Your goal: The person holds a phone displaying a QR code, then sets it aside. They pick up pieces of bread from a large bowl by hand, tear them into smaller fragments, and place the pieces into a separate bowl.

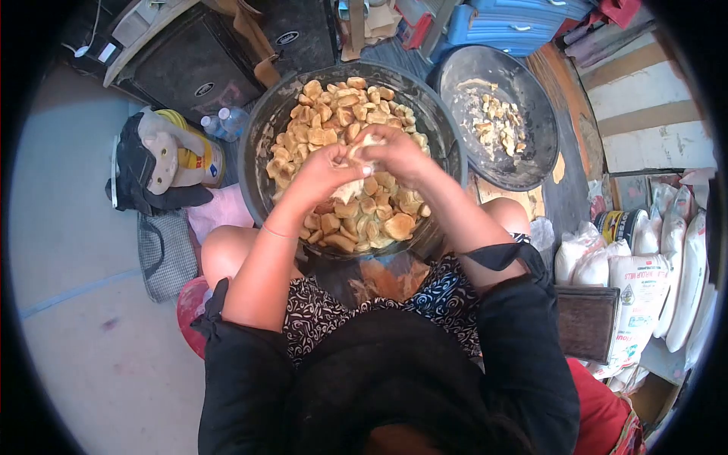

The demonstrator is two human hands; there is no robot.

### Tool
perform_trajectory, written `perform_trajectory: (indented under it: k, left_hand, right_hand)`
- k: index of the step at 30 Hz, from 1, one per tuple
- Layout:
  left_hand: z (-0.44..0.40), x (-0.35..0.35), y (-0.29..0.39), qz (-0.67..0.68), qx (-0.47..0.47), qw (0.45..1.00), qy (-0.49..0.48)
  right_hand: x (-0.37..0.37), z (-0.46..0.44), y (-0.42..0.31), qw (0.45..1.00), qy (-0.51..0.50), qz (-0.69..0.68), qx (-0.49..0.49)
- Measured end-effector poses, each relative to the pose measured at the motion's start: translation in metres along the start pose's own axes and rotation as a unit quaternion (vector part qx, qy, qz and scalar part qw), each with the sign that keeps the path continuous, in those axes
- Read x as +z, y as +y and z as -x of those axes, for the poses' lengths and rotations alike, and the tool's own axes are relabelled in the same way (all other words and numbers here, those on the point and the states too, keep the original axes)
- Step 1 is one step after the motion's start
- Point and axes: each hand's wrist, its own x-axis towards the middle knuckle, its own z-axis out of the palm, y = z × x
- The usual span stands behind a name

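A large dark basin [256, 155] stands between my knees, filled with many golden-brown bread pieces [322, 136]. Over its middle, my left hand [331, 176] and my right hand [396, 154] meet, fingers closed on a pale, torn piece of bread [350, 189]. The piece hangs between both hands, just above the pile. Its far side is partly covered by my fingers. To the right of the basin is a second dark, shallower basin [542, 102] with small pale broken bits [497, 125] in it.
Two clear bottles [227, 123] and a yellow container [203, 158] stand at the left. Black cabinets [193, 72] and blue drawers [500, 26] are at the back. White flour sacks [641, 296] and plastic bags [588, 254] line the right side.
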Motion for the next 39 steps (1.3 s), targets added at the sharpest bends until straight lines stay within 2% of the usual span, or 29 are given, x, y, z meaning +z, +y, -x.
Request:
perform_trajectory:
  k: [1, 2, 4, 5, 6, 8, 10, 11, 12, 13, 14, 15, 17, 18, 19, 24, 26, 27, 29, 30, 32, 34, 36, 37, 38, 39]
  left_hand:
    - [0.002, 0.001, 0.006, 0.139, 0.005, 0.99, 0.016]
    - [0.003, 0.0, 0.011, 0.276, 0.011, 0.961, 0.033]
    - [0.003, -0.005, 0.014, 0.311, -0.006, 0.95, 0.028]
    - [0.003, -0.005, 0.012, 0.373, 0.019, 0.926, 0.049]
    - [0.004, -0.005, 0.011, 0.434, 0.044, 0.897, 0.071]
    - [0.006, -0.004, 0.012, 0.445, 0.047, 0.891, 0.076]
    - [0.003, -0.002, 0.007, 0.408, 0.04, 0.905, 0.112]
    - [0.001, 0.0, 0.006, 0.407, 0.043, 0.906, 0.112]
    - [-0.001, 0.002, 0.005, 0.402, 0.062, 0.907, 0.105]
    - [-0.001, 0.003, 0.004, 0.398, 0.08, 0.909, 0.098]
    - [-0.003, 0.003, 0.004, 0.397, 0.08, 0.909, 0.098]
    - [-0.004, 0.002, 0.004, 0.377, 0.085, 0.919, 0.072]
    - [-0.004, 0.004, 0.006, 0.357, 0.088, 0.929, 0.045]
    - [-0.001, 0.007, 0.012, 0.365, 0.113, 0.921, 0.08]
    - [0.0, 0.01, 0.015, 0.371, 0.139, 0.911, 0.115]
    - [0.0, 0.006, 0.013, 0.33, 0.128, 0.93, 0.103]
    - [-0.001, 0.002, 0.013, 0.316, 0.117, 0.937, 0.089]
    - [0.0, -0.001, 0.014, 0.326, 0.111, 0.936, 0.071]
    - [0.001, -0.003, 0.018, 0.338, 0.107, 0.933, 0.054]
    - [0.002, -0.004, 0.019, 0.345, 0.109, 0.93, 0.065]
    - [0.003, -0.007, 0.017, 0.352, 0.113, 0.926, 0.08]
    - [0.0, -0.009, 0.012, 0.379, 0.116, 0.912, 0.104]
    - [0.0, -0.006, 0.013, 0.403, 0.115, 0.9, 0.123]
    - [0.0, -0.005, 0.014, 0.426, 0.112, 0.886, 0.141]
    - [0.0, -0.004, 0.013, 0.426, 0.11, 0.887, 0.14]
    - [0.0, -0.002, 0.012, 0.39, 0.111, 0.902, 0.149]
  right_hand:
    - [-0.004, 0.002, -0.013, 0.999, 0.025, -0.026, 0.013]
    - [-0.014, 0.009, -0.03, 0.998, 0.063, 0.024, 0.004]
    - [-0.063, -0.001, -0.036, 0.991, 0.103, -0.046, -0.075]
    - [-0.058, 0.023, -0.077, 0.951, 0.274, 0.124, -0.066]
    - [-0.101, 0.016, -0.073, 0.936, 0.307, -0.034, -0.167]
    - [-0.151, 0.032, -0.086, 0.84, 0.515, 0.013, -0.171]
    - [-0.145, 0.038, -0.089, 0.809, 0.52, -0.121, -0.246]
    - [-0.154, 0.031, -0.079, 0.819, 0.519, -0.007, -0.244]
    - [-0.117, 0.037, -0.087, 0.866, 0.445, 0.043, -0.226]
    - [-0.11, 0.023, -0.072, 0.886, 0.368, 0.132, -0.251]
    - [-0.081, 0.025, -0.075, 0.929, 0.224, 0.185, -0.227]
    - [-0.047, 0.032, -0.075, 0.949, 0.075, 0.233, -0.197]
    - [-0.011, 0.035, -0.059, 0.91, -0.032, 0.324, -0.257]
    - [-0.001, 0.033, -0.055, 0.853, -0.019, 0.423, -0.305]
    - [0.005, 0.033, -0.049, 0.858, 0.004, 0.427, -0.285]
    - [0.01, 0.032, -0.041, 0.868, 0.052, 0.41, -0.275]
    - [0.006, 0.027, -0.033, 0.92, 0.073, 0.329, -0.199]
    - [0.005, 0.026, -0.034, 0.921, 0.074, 0.328, -0.198]
    - [0.0, 0.02, -0.038, 0.99, 0.041, 0.051, -0.122]
    - [-0.002, 0.019, -0.04, 0.991, 0.039, 0.053, -0.12]
    - [-0.008, 0.018, -0.046, 0.985, 0.095, -0.104, -0.103]
    - [-0.009, 0.02, -0.049, 0.986, 0.081, -0.091, -0.112]
    - [-0.002, 0.024, -0.046, 0.989, 0.03, 0.089, -0.113]
    - [0.003, 0.018, -0.036, 0.986, 0.005, 0.067, -0.15]
    - [0.004, 0.019, -0.032, 0.99, -0.008, 0.076, -0.122]
    - [0.013, 0.023, -0.036, 0.981, -0.003, 0.132, -0.144]
